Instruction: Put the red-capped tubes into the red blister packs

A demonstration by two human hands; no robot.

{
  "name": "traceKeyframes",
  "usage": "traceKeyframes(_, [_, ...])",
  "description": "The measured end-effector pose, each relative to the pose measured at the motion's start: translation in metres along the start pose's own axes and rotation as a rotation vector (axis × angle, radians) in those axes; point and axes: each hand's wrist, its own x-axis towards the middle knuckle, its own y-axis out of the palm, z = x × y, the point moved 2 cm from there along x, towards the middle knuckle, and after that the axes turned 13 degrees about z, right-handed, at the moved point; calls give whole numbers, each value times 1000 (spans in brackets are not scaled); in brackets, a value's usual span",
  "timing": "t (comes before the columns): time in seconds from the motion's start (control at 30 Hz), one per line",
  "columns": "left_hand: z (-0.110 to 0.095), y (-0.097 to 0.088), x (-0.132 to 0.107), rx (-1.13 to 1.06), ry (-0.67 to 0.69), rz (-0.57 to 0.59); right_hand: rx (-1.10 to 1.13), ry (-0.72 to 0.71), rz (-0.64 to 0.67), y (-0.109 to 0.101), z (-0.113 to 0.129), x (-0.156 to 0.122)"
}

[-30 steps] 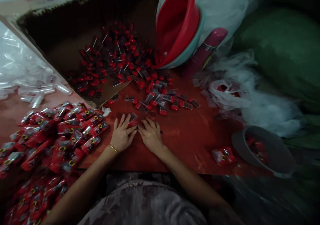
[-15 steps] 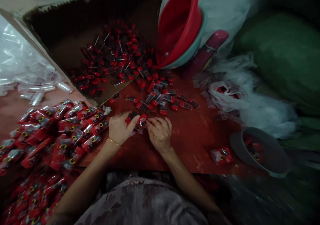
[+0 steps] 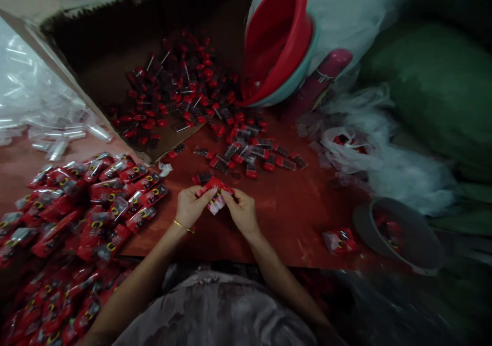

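Between my two hands is a small red printed plastic packet, its lower part pale and shiny. My left hand pinches its left side, thumb on top. On the opposite side my right hand grips it with thumb and fingertips. Just beyond the left fingers lies a small clear case with a red cap and dark contents. Several more such cases are scattered on the red tabletop in front of my hands. Filled red packets are heaped to the left.
A cardboard box on its side holds a heap of the capped cases. Behind stand a red basin and a pink-capped can. Clear tubes lie left. At right are a grey bowl, a loose packet and plastic bags.
A red-capped case that was in my left hand now lies on the table. Both hands have drawn slightly nearer me, and the red packet is spread between them.
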Motion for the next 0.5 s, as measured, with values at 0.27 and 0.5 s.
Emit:
traceKeyframes(0.27, [-4, -3, 1, 776, 175, -24, -119, 1, -138, -9, -8, 12])
traceKeyframes(0.5, [-18, -3, -15, 719, 310, -131, -182, 3, -236, -9, -1, 8])
